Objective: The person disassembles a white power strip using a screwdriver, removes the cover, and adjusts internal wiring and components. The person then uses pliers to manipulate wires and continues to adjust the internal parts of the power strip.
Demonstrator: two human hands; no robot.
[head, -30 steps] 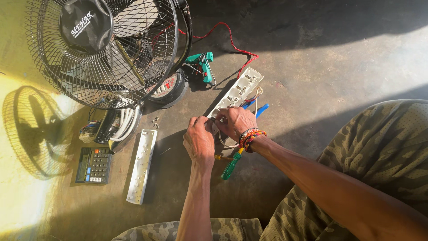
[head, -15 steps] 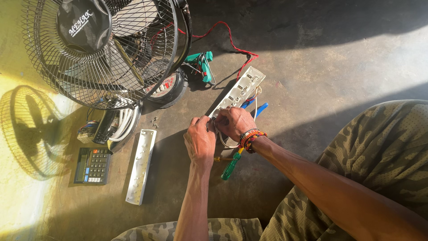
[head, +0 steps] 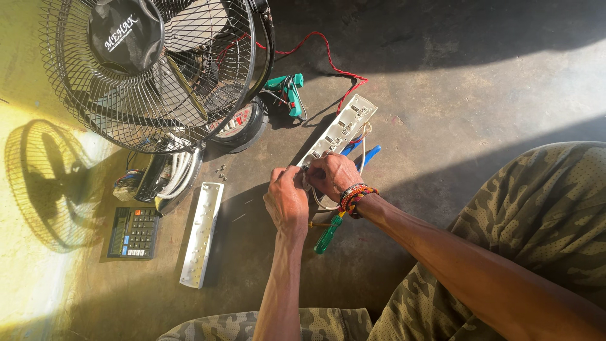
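**A:** So both your hands are bunched over the near end of that opened power strip point(head: 338, 131) on the floor point(head: 480, 95). Your left hand point(head: 287, 201) is curled shut, fingers pinched on something small at the strip's end; can't make out what. Your right hand point(head: 333, 175) is closed over the same spot, looks like it's steadying the strip's body so it doesn't slide.

**B:** Yeah, and the strip lies open-side up with its wiring showing, which is probably why you keep it flat. Its white cover point(head: 202, 232) sits off to your left, well apart, out of the way.

**A:** The green screwdriver point(head: 328, 235) lies just under your right wrist, easy to grab. A few screws point(head: 221, 169) rest near the fan point(head: 151, 69), next to the calculator point(head: 133, 232) side.

**B:** The red wire point(head: 328, 53) runs off toward the floor's far edge, past the teal tool point(head: 287, 88).
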